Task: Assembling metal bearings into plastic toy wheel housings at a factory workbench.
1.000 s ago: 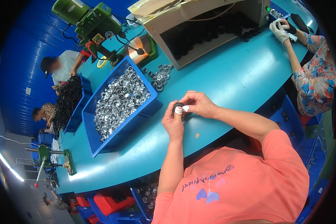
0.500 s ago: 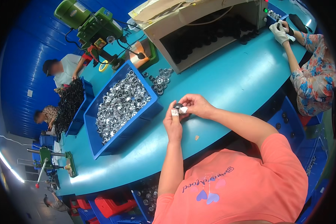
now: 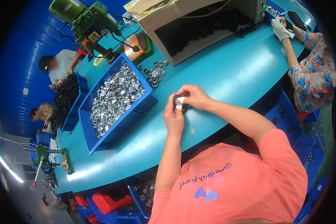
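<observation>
Over the teal table, my left hand [image 3: 173,115] and my right hand [image 3: 193,96] meet, both closed on one small black round part [image 3: 176,99]. White tape wraps the thumbs, and the fingers cover much of the part. To the left of my hands stands a blue bin [image 3: 150,96] heaped with shiny silver and black round parts [image 3: 115,98]. A small loose pile of similar silver parts [image 3: 156,72] lies on the table beyond the bin's corner.
An open-fronted box [image 3: 168,59] holding black round parts stands at the back. A green drill press [image 3: 84,26] is at far left; a smaller green hand press [image 3: 66,160] stands nearer. Co-workers sit left and right, one wearing a white glove [image 3: 280,30]. Red stools [image 3: 110,201] are below.
The black part has tilted between my fingers, and my right thumb now covers more of it. The whole view has shifted slightly, moving the surroundings up and left.
</observation>
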Available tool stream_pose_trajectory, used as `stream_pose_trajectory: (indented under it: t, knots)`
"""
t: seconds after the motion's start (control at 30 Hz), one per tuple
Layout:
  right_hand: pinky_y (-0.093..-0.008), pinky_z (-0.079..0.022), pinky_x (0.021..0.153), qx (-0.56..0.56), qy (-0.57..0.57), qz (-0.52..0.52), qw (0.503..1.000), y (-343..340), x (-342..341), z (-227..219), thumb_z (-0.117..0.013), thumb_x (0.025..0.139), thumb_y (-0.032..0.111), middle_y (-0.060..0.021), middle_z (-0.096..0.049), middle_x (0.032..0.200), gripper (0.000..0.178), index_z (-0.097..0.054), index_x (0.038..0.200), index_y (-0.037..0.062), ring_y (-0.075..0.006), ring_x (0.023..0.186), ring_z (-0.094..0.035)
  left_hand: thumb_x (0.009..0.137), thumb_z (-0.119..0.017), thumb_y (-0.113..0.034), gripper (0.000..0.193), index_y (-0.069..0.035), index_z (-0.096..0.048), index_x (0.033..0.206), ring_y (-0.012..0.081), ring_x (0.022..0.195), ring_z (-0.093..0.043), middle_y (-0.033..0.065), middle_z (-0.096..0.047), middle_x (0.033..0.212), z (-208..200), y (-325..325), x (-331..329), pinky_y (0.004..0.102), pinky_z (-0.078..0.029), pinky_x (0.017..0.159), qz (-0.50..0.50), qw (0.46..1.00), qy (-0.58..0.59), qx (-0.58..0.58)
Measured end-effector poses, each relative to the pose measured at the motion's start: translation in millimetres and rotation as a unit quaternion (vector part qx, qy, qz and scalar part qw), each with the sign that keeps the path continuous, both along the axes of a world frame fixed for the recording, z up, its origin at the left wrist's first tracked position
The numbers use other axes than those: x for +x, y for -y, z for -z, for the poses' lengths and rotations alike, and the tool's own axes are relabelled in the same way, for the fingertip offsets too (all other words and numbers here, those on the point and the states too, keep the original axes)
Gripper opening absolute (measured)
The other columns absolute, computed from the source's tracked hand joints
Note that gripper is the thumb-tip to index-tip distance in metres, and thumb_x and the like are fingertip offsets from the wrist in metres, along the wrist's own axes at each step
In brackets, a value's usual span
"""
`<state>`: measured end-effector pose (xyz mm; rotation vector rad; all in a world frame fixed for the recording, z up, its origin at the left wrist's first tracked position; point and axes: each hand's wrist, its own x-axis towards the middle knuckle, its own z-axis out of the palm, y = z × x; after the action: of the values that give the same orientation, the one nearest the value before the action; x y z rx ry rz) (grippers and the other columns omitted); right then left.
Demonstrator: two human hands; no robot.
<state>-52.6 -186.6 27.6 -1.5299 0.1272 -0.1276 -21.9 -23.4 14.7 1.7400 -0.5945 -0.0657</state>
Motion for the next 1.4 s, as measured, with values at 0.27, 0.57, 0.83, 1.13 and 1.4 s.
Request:
stream_pose_trajectory:
  t: [0.27,0.57,0.83,1.13,1.4]
  knots:
    - [-0.0307,-0.06,0.08,-0.089,-0.021,0.035,0.995,-0.3,4.6,-0.7,-0.072,0.093,0.006,-0.0084,-0.073,0.101,0.018,-0.068,0.109,-0.0008,-0.015,0.09,-0.07,0.089,-0.066,0.005,0.05,-0.001,-0.059,0.138,0.0177,0.089,-0.071,0.0115,-0.072,0.103,-4.9,6.8,-4.1,0.0353,-0.059,0.077,-0.072,0.951,0.25,0.168]
    - [-0.0299,-0.059,0.084,0.145,-0.063,-0.099,0.982,13.0,4.3,-8.4,-0.073,0.094,0.011,-0.0067,-0.069,0.112,0.032,-0.064,0.123,0.0011,-0.0146,0.1,-0.068,0.094,-0.068,-0.002,0.048,-0.007,-0.059,0.142,0.0043,0.08,-0.061,-0.0004,-0.069,0.099,-1.0,-3.1,9.1,0.0191,-0.045,0.057,0.01,0.996,-0.069,-0.053]
    - [-0.03,-0.06,0.084,0.056,-0.046,-0.03,0.997,9.5,8.9,15.2,-0.073,0.093,0.008,-0.007,-0.07,0.104,0.026,-0.067,0.117,-0.0002,-0.0155,0.096,-0.069,0.092,-0.069,0.001,0.051,-0.004,-0.059,0.141,0.0115,0.079,-0.065,0.0054,-0.071,0.1,1.2,0.5,5.2,0.0288,-0.054,0.065,-0.011,0.986,0.142,0.081]
    - [-0.0313,-0.061,0.087,0.224,-0.059,-0.096,0.968,17.3,2.0,-7.4,-0.072,0.097,0.017,-0.0105,-0.072,0.113,0.031,-0.069,0.122,-0.0012,-0.0183,0.102,-0.071,0.096,-0.066,0.0,0.051,-0.004,-0.054,0.145,0.0097,0.078,-0.064,0.0057,-0.07,0.107,-7.7,-5.6,5.4,0.0255,-0.056,0.06,0.054,0.977,-0.159,-0.13]
    - [-0.0291,-0.06,0.082,0.151,-0.057,-0.084,0.983,10.3,5.3,1.1,-0.071,0.099,0.018,-0.0086,-0.073,0.113,0.026,-0.073,0.12,0.0036,-0.0153,0.094,-0.071,0.101,-0.061,-0.006,0.027,-0.006,-0.059,0.128,0.0074,0.069,-0.06,0.0057,-0.069,0.093,-8.9,-4.9,7.2,0.0236,-0.054,0.054,0.024,0.97,-0.19,-0.147]
